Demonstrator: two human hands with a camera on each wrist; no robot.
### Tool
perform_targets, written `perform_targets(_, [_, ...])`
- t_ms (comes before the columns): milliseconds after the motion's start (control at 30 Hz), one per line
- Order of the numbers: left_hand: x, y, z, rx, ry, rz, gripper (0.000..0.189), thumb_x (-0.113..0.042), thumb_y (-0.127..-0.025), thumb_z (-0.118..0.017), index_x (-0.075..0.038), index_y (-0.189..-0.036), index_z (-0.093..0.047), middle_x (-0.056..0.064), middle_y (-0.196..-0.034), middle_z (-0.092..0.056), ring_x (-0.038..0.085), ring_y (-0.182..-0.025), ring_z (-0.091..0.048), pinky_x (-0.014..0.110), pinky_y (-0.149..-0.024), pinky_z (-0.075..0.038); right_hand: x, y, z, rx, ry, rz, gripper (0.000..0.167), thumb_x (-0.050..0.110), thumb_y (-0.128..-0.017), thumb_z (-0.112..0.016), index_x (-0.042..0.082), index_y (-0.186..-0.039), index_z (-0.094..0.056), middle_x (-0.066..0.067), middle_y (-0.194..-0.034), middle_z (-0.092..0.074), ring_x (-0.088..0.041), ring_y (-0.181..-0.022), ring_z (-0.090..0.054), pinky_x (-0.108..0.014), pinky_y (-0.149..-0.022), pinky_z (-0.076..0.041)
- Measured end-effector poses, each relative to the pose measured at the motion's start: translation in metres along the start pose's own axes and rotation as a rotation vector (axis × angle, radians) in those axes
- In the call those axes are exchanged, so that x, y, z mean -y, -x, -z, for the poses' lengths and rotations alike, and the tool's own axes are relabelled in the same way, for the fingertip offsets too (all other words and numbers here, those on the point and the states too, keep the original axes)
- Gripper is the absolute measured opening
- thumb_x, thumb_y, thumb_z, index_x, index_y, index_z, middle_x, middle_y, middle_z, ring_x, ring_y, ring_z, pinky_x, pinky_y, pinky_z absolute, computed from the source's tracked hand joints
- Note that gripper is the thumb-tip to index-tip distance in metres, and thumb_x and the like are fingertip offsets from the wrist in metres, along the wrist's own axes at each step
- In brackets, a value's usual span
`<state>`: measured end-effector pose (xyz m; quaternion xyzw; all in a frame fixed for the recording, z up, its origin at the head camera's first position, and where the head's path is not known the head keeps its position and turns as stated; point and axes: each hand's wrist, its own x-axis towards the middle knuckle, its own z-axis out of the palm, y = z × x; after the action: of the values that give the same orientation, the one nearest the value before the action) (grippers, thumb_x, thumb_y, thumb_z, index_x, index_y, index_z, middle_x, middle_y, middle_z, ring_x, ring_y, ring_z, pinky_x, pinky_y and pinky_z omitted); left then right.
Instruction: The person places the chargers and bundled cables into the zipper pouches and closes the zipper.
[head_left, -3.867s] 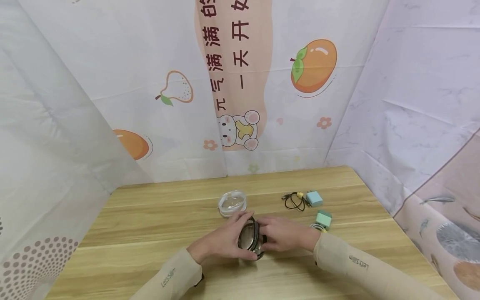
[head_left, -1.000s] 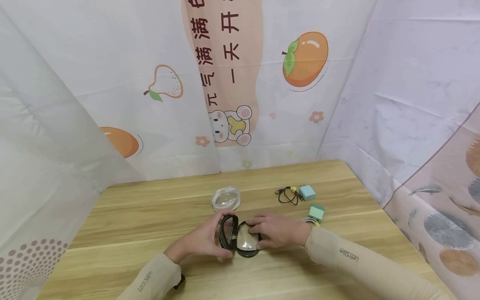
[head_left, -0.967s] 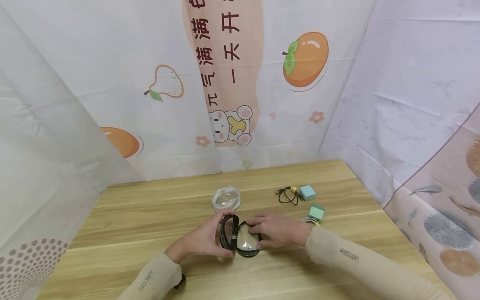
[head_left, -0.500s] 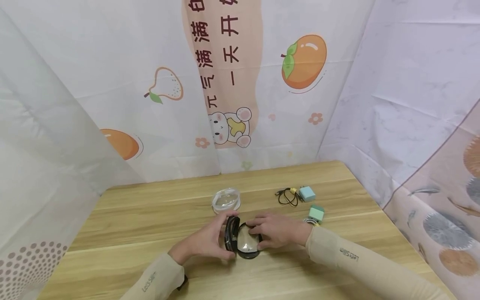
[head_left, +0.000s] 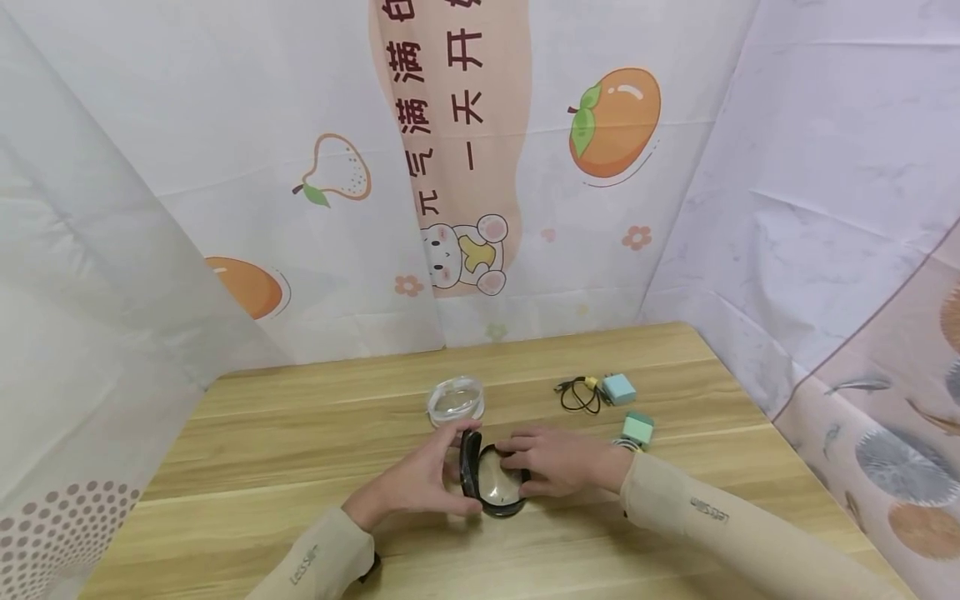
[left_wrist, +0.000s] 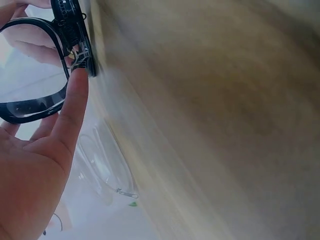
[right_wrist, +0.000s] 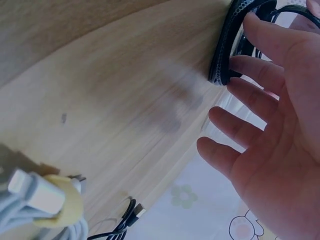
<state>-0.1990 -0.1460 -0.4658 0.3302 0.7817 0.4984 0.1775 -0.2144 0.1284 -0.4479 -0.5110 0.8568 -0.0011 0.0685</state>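
A small clear zipper case (head_left: 497, 483) with a black rim lies unfolded on the wooden table, hinged in the middle. Its left half (head_left: 470, 467) stands nearly upright, gripped by my left hand (head_left: 420, 477) between thumb and fingers. In the left wrist view, a fingertip touches the black edge (left_wrist: 80, 55) near the hinge. My right hand (head_left: 558, 462) holds the flat half at its right side, thumb toward the front and fingers toward the back. The right wrist view shows fingertips against the black zipper rim (right_wrist: 222, 55); the other fingers are spread free.
Behind the case lies a similar clear case with a white rim (head_left: 456, 400). At the right are a coiled black cable (head_left: 581, 395), a blue charger (head_left: 619, 388), a green charger (head_left: 638, 429) and a pale cable (right_wrist: 45, 200) with a yellow tie. Printed cloth hangs behind the table.
Since a second ago, my left hand has swung the left half of the case rightward, to a steeper stand. The right hand has stayed on the flat half. Earlier, the halves were closer together.
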Motion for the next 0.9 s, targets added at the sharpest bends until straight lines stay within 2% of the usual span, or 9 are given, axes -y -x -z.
perform_targets(167, [-0.003,0.001,-0.001,-0.009,0.002,0.016,0.105,-0.024,-0.074,-0.092,-0.021,-0.156,-0.026,0.020,-0.151,-0.034,0.031,-0.127,-0.048,0.034,-0.093,-0.055,0.000,0.003,0.000,-0.022,-0.006,0.006,0.045,0.034,-0.101,-0.064,0.012,-0.139,-0.061,-0.010,-0.151,-0.050,-0.032,-0.137,-0.047,-0.044,-0.113,-0.039])
perform_targets(433, [-0.006,0.001,-0.001,-0.013,-0.044,0.013,0.107,-0.025,-0.073,-0.093,-0.019,-0.156,-0.026,0.017,-0.147,-0.039,0.028,-0.126,-0.049,0.034,-0.094,-0.054,-0.001,0.005,-0.001,-0.041,-0.016,0.003,0.047,0.030,-0.099,-0.066,0.012,-0.142,-0.058,-0.010,-0.149,-0.051,-0.027,-0.136,-0.049,-0.041,-0.112,-0.039])
perform_targets(600, [-0.007,-0.001,0.000,-0.017,-0.052,-0.007,0.108,-0.024,-0.073,-0.093,-0.020,-0.157,-0.025,0.018,-0.152,-0.035,0.031,-0.129,-0.049,0.036,-0.097,-0.053,-0.003,0.009,0.003,-0.057,-0.033,0.006,0.053,0.026,-0.097,-0.070,0.010,-0.145,-0.055,-0.011,-0.149,-0.051,-0.028,-0.136,-0.049,-0.041,-0.111,-0.041])
perform_targets(767, [-0.007,-0.003,0.000,-0.016,-0.064,-0.008,0.106,-0.028,-0.074,-0.092,-0.022,-0.156,-0.025,0.017,-0.154,-0.033,0.029,-0.131,-0.049,0.035,-0.099,-0.051,-0.004,0.015,0.011,-0.081,-0.038,0.008,0.051,0.023,-0.097,-0.070,0.008,-0.144,-0.056,-0.012,-0.147,-0.053,-0.028,-0.134,-0.051,-0.042,-0.108,-0.045])
perform_targets(900, [-0.007,-0.002,0.000,-0.013,-0.069,-0.004,0.107,-0.027,-0.074,-0.092,-0.023,-0.156,-0.025,0.012,-0.153,-0.034,0.026,-0.130,-0.049,0.033,-0.098,-0.051,-0.007,0.022,0.013,-0.108,-0.057,0.007,0.049,0.021,-0.096,-0.071,0.008,-0.141,-0.058,-0.011,-0.144,-0.056,-0.026,-0.129,-0.055,-0.041,-0.104,-0.048])
